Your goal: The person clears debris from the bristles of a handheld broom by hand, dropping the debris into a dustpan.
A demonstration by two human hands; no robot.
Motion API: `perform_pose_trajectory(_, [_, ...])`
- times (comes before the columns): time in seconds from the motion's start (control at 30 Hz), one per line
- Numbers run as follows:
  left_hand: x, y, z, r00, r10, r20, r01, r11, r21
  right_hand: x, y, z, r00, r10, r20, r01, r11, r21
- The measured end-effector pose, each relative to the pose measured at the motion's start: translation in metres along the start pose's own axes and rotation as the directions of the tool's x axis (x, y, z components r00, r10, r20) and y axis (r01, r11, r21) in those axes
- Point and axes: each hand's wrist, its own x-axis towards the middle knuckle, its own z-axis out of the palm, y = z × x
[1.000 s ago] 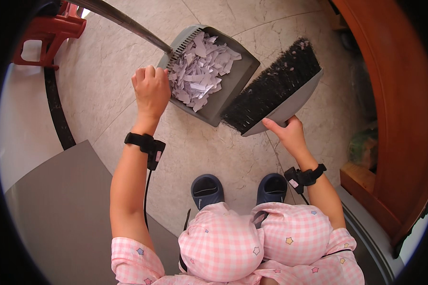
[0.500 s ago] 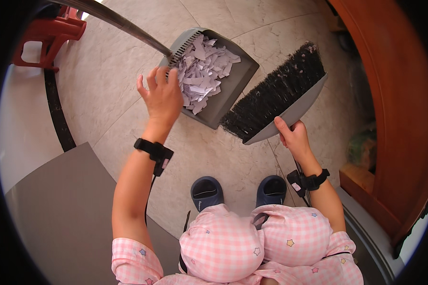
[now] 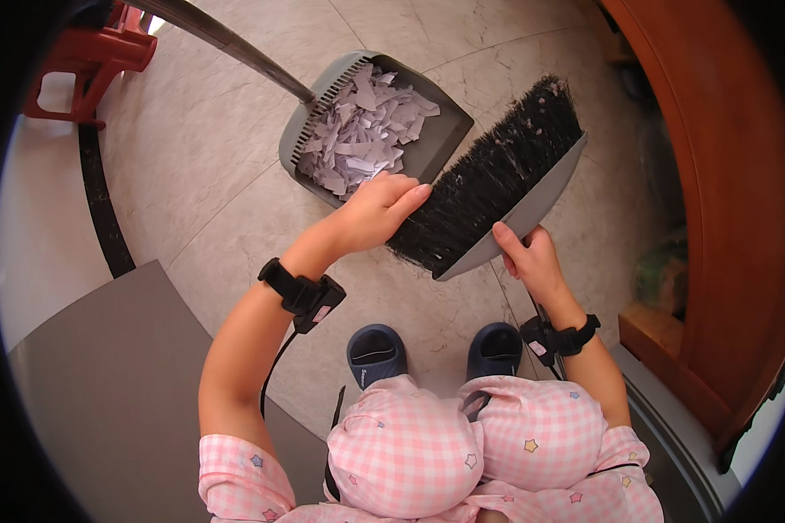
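My right hand (image 3: 529,259) grips the grey head of a broom (image 3: 532,205), thumb on the near side. Its black bristles point away to the upper left, with bits of pale fluff caught among them. At the bristles' left end, my left hand (image 3: 379,212) is closed, thumb and fingers pinched against the bristle tips. Anything else between those fingertips is hidden. Beyond that hand a grey long-handled dustpan (image 3: 436,150) lies on the floor, holding a heap of torn white paper scraps (image 3: 366,126).
A red plastic stool (image 3: 96,61) stands at the far left. Reddish-brown wooden furniture (image 3: 715,218) curves along the right side. A grey panel (image 3: 122,375) is at the lower left. My feet in dark blue slippers (image 3: 377,353) rest on the tiled floor (image 3: 227,166).
My left hand has come down and right from over the dustpan's left side to the bristles, and its spread fingers have closed. The broom head has shifted slightly left.
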Motion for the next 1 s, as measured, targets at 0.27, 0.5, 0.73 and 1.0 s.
perform_pose_trajectory(0.27, [-0.005, -0.013, 0.003, 0.847, 0.49, -0.204, -0.166, 0.61, 0.775, -0.01, -0.002, -0.011, 0.999, 0.036, -0.004, -0.036, 0.999, 0.018])
perform_pose_trajectory(0.5, [-0.035, -0.038, -0.063, 0.647, -0.162, -0.745, 0.353, 0.93, 0.104, -0.012, 0.015, -0.045, 0.962, 0.008, -0.271, -0.04, 0.993, -0.109])
perform_pose_trajectory(0.73, [-0.004, 0.013, 0.009, 0.755, 0.286, -0.59, 0.354, 0.579, 0.734, -0.006, 0.026, -0.049, 0.99, 0.037, -0.139, -0.043, 0.998, -0.042])
perform_pose_trajectory(1.0, [0.035, 0.074, 0.064, 0.662, 0.419, -0.621, -0.012, 0.835, 0.55, -0.014, 0.031, -0.046, 0.998, 0.058, -0.026, -0.059, 0.998, -0.037])
